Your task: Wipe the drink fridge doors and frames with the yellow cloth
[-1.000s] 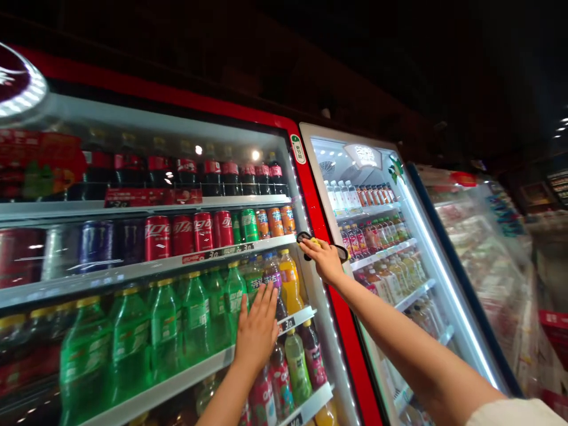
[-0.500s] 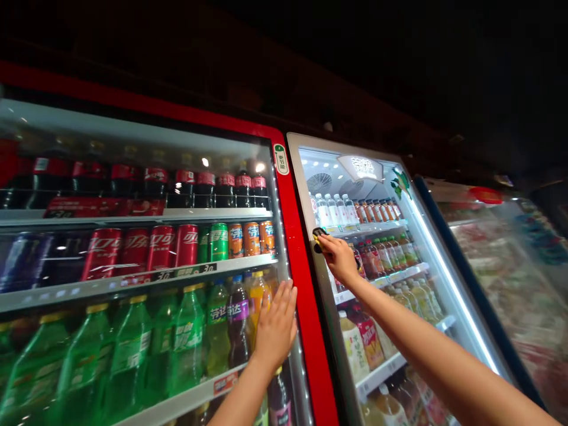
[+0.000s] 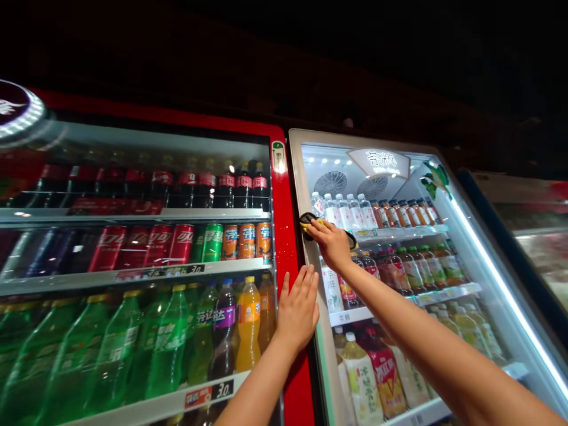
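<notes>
My left hand lies flat with its fingers stretched out, over the red frame of the left fridge, its fingertips near the gap between the two fridges. Higher up and to the right, my right hand presses a black and yellow cloth against the left side of the pale-framed fridge. Part of the cloth shows on both sides of my right hand; the rest is hidden under the fingers. Both fridge doors look closed.
Behind the left glass stand cola bottles, cans and green bottles. White-labelled bottles and tea bottles fill the right fridge. Another cabinet is at the far right.
The view has shifted, showing more of the right fridge. My left hand has moved right from the glass onto the red frame. My right hand has moved slightly left and up with the cloth.
</notes>
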Tool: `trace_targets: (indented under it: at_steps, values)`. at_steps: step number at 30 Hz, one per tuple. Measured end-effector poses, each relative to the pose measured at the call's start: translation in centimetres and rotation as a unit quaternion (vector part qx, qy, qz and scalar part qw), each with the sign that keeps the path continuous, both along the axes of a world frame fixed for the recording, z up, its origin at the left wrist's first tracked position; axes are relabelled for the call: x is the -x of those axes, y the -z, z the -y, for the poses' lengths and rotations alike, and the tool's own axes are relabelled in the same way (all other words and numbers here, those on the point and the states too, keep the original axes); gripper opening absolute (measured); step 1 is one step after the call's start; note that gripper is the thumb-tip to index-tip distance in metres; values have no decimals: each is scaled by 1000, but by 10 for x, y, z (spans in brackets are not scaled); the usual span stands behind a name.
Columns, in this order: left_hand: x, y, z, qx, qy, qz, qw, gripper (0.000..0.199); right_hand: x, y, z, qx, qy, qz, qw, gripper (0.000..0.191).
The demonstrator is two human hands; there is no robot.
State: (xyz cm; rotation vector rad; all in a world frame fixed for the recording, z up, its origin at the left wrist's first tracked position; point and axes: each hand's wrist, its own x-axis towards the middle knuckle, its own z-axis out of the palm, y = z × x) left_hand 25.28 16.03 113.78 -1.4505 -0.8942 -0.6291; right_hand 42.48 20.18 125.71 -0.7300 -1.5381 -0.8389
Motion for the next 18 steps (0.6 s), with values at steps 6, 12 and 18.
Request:
trace_targets:
  at_steps: [6, 12, 18]
  values:
    - [3, -5, -15, -11, -2, -9, 1000, 64, 21, -59, -3, 26, 48, -3, 998, 58]
    - [-4, -25, -30, -73, 32, -26, 996, 64, 5, -140, -11, 36, 59, -48, 996, 56]
    - [-7, -30, -31, -56, 44, -21, 997, 60, 18, -127, -13, 53, 78, -110, 989, 63]
